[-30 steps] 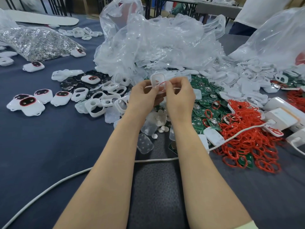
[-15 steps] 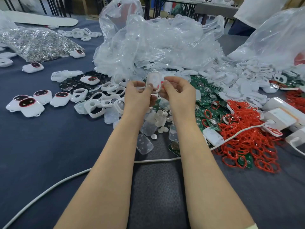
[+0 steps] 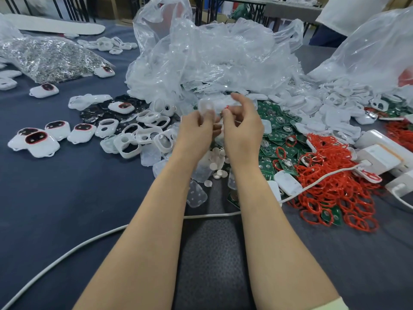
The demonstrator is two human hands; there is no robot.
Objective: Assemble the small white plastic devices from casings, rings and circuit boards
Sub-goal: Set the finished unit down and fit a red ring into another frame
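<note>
My left hand (image 3: 196,128) pinches a small white casing (image 3: 206,107) held up above the parts heap. Right beside it, my right hand (image 3: 242,126) pinches a thin red ring (image 3: 226,107) at the casing's right edge, its index finger raised. Green circuit boards (image 3: 279,133) lie in a heap just right of my hands. Loose red rings (image 3: 330,184) are piled further right. Empty white casing frames (image 3: 143,135) lie to the left, and finished white devices (image 3: 40,142) with dark red-rimmed windows sit at the far left.
A big crumpled clear plastic bag (image 3: 214,59) rises behind my hands. A bag of shiny metal parts (image 3: 49,57) lies at the back left. White charger boxes (image 3: 380,153) and a white cable (image 3: 67,253) cross the dark blue table (image 3: 67,209). Another person stands at the back right.
My hands moved slightly apart and the casing turned. My right index finger has lifted, and the red ring now shows between my right fingertips at the casing's edge.
</note>
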